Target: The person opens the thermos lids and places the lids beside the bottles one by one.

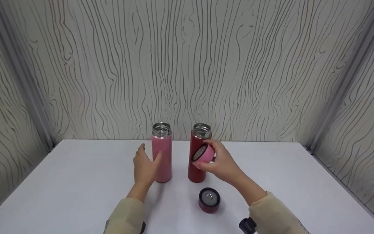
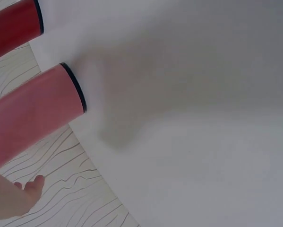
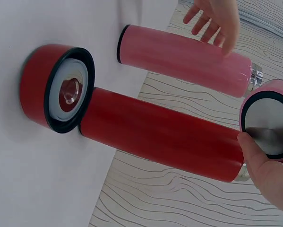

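A pink thermos bottle stands upright with its steel mouth uncovered. Beside it, on the right, a red thermos bottle also stands uncapped. My left hand is at the pink bottle's left side, fingers spread and thumb over its front; whether it touches the bottle I cannot tell. My right hand pinches a pink lid, tilted with its inner side facing left, in front of the red bottle's upper part. A red lid lies on the table, its hollow side up, nearer than the red bottle.
The white table reaches back to a wood-grain patterned wall. Similar panels close in both sides, with grey posts at the corners. Both bottles stand towards the table's back edge.
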### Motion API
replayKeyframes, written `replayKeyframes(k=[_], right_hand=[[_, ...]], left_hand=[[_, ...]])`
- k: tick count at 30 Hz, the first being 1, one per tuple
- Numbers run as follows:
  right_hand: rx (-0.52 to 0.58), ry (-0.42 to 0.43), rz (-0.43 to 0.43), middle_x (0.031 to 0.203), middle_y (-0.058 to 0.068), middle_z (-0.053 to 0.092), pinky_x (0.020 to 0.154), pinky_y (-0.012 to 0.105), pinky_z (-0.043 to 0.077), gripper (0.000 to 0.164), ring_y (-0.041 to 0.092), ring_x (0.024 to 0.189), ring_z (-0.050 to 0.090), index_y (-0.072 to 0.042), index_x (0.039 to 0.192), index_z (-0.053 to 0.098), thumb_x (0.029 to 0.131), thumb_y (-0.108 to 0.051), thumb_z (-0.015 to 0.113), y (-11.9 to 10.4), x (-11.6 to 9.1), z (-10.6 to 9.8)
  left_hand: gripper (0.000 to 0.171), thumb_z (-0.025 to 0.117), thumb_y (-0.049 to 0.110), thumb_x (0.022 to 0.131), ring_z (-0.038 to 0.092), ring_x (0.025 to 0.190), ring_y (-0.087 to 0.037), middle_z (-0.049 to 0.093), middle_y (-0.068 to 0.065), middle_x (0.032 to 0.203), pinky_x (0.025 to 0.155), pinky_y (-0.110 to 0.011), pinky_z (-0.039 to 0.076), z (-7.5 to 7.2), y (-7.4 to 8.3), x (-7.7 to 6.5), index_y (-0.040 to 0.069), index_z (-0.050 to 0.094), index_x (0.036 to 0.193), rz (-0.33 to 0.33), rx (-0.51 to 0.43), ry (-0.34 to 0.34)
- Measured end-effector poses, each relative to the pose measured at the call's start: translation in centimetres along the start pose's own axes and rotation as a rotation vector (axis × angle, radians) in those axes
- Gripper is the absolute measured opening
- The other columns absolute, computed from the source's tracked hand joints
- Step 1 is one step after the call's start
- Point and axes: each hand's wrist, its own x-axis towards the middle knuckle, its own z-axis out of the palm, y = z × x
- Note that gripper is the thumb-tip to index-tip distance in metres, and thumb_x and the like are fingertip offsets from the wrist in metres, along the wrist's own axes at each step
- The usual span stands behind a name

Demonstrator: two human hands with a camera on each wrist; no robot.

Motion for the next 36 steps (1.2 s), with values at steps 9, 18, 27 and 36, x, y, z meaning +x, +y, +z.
replayKeyframes(k=[9, 18, 27, 36], right_hand=[[-0.117, -0.057, -0.021, 0.126, 0.016, 0.051, 0.089, 0.044, 0.052, 0.068, 0.028, 0.112, 0.052, 0.0, 0.13, 0.042, 0.074, -0.018, 0.076, 2.2, -0.2, 3.8], [-0.218, -0.135, 0.038, 0.119, 0.013, 0.057, 0.094, 0.048, 0.047, 0.069, 0.026, 0.109, 0.052, -0.002, 0.127, 0.047, 0.07, -0.026, 0.079, 3.2, -0.5, 7.4], [-0.314, -0.189, 0.059, 0.106, 0.009, 0.062, 0.089, 0.05, 0.045, 0.062, 0.025, 0.101, 0.053, -0.005, 0.115, 0.054, 0.065, -0.031, 0.081, 4.1, -0.9, 10.3], [-0.388, -0.19, 0.037, 0.097, 0.008, 0.061, 0.083, 0.044, 0.043, 0.066, 0.026, 0.094, 0.052, -0.006, 0.11, 0.054, 0.06, -0.041, 0.081, 5.2, -1.4, 12.0]], left_hand=[[0.043, 0.05, 0.035, 0.094, 0.051, 0.107, -0.032, 0.055, -0.018, 0.115, 0.085, -0.045, 0.046, -2.1, -1.0, 0.2, -0.002, 0.049, 0.116, 0.029, 0.02, 0.255], [0.042, 0.048, 0.036, 0.095, 0.053, 0.108, -0.033, 0.057, -0.018, 0.114, 0.087, -0.045, 0.046, -2.8, -1.6, -0.1, -0.001, 0.051, 0.113, 0.004, 0.053, 0.235], [0.039, 0.049, 0.036, 0.095, 0.056, 0.102, -0.031, 0.061, -0.016, 0.108, 0.083, -0.045, 0.047, -2.9, -1.7, -0.2, -0.001, 0.056, 0.108, 0.021, 0.059, 0.252], [0.038, 0.051, 0.035, 0.094, 0.057, 0.097, -0.03, 0.062, -0.016, 0.105, 0.079, -0.043, 0.048, -2.5, -1.7, -0.5, -0.001, 0.057, 0.105, 0.065, 0.076, 0.258]])
